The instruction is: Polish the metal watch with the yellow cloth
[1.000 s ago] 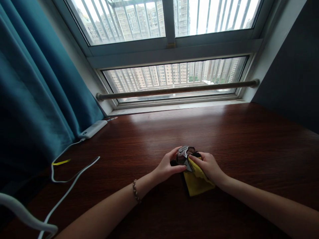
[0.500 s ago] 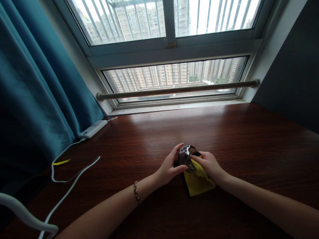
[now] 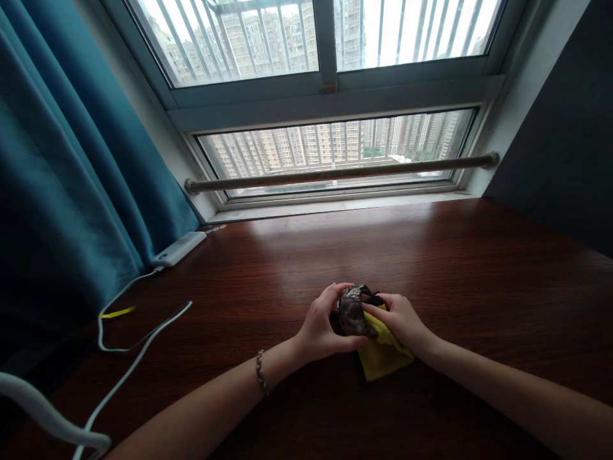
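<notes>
My left hand [image 3: 325, 327] is curved round the left side of a dark, glossy, rounded object [image 3: 352, 310], thumb below and fingers above. Its surface looks smoky and reflective; I cannot make out its exact kind. A yellow cloth [image 3: 383, 361] with a dark side hangs from my right hand [image 3: 401, 321], which pinches it against the object's right side. Part of the right fingers is hidden by the cloth and the object. Both hands are held close together over the front middle of the table.
A reddish-brown wooden table [image 3: 268, 262] reaches to the window sill. White cables [image 3: 131, 377] and a white power strip [image 3: 181, 249] lie at left beside a blue curtain [image 3: 90, 160]. Near the cable is a yellow strip [image 3: 119, 312]. A metal bar [image 3: 335, 174] crosses the window.
The glossy object has been turned in my left hand, so a different, darker face shows. My left hand has shifted slightly, its thumb further right; the right hand still holds the cloth.
</notes>
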